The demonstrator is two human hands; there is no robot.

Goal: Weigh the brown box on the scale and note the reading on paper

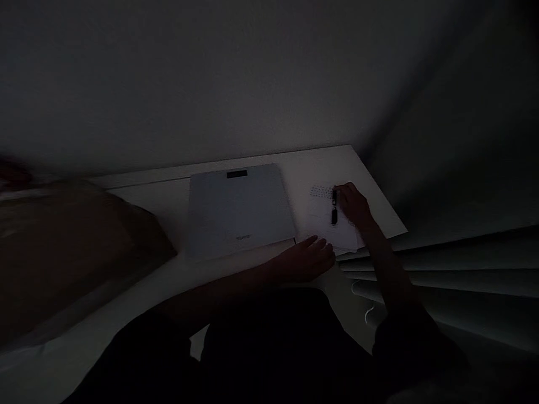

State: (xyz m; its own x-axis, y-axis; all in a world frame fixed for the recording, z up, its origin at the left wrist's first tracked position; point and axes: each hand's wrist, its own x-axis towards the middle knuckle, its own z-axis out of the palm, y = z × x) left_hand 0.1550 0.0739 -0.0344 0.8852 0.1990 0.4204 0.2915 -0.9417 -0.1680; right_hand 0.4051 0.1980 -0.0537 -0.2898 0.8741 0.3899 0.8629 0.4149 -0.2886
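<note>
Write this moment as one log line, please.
right hand: holds black pen on paper | left hand: flat on desk

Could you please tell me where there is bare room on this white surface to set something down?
Bare surface lies behind the paper, up to the far edge, and left of the grey slab. It is crowded where the left hand rests below the slab and the right hand holds a dark pen on the paper.

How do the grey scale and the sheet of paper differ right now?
The grey scale is larger, thick and grey with a dark display; the sheet of paper is smaller, thin and white with faint print. The scale lies untouched; the right hand holds a dark pen on the paper. Both lie flat on the white table.
</note>
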